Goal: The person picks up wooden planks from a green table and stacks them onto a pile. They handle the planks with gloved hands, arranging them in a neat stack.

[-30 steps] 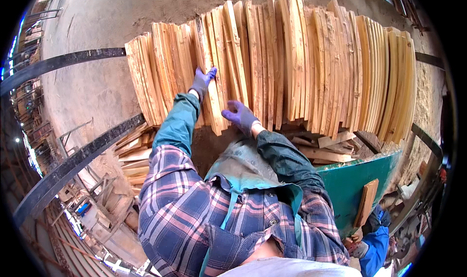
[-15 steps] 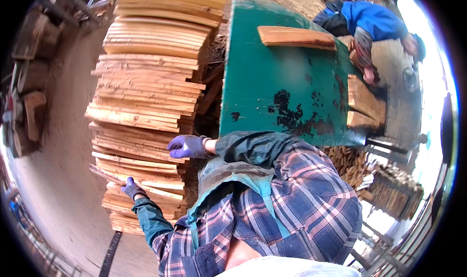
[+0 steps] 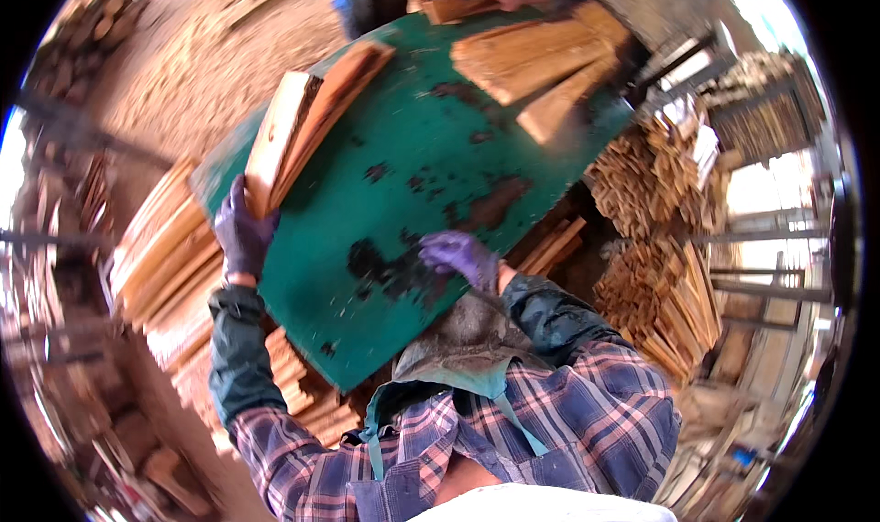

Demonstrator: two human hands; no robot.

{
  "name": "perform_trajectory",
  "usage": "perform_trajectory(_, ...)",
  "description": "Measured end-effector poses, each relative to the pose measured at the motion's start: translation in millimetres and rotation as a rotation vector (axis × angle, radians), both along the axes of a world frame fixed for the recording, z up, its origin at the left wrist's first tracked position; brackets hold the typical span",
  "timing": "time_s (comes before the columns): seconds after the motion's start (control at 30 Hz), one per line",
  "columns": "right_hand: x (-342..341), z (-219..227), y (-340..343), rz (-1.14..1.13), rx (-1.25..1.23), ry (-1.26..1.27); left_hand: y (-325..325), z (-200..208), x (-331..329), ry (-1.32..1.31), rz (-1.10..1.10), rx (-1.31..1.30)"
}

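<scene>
On the left part of the green table (image 3: 312,265), the left hand (image 3: 242,229) grips one pale board (image 3: 278,137) beside one reddish board (image 3: 327,114), which lay there alone earlier, while the right hand (image 3: 463,256), fingers loosely curled, hangs over the green table's near side

Left hand (image 3: 242,229) grips a plank (image 3: 278,137) over the green table (image 3: 312,261), second plank (image 3: 335,109) right beside it; right hand (image 3: 463,256) hovers, fingers loosely curled.
</scene>
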State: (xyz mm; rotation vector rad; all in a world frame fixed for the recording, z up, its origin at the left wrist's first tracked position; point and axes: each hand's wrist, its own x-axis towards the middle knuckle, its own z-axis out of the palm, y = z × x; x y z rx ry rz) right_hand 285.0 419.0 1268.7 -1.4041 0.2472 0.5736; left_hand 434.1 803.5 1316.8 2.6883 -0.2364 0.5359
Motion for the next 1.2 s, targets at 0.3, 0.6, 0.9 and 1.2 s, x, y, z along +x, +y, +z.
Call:
perform_trajectory(0.3, 147.3, 6.2, -290.6, -0.936, -0.228, -0.209, -76.9, -67.6, 196.0, 0.469, 0.004, 0.317)
perform_trajectory(0.6, 269.4, -57.6, -310.7, -0.922, -0.992, -0.286, -124.7, -37.1, 178.7, 0.430, 0.237, 0.478)
perform_trajectory(0.9, 270.7, -55.1, -279.0, -1.034, -0.807, -0.541, -429.6, -13.9, 315.5, 0.509, -0.311, 0.044)
perform_trajectory(1.2, 207.6, -73.7, -256.7, -0.896, -0.653, -0.507, -385.3, -42.4, 132.2, 0.344, -0.157, -0.018)
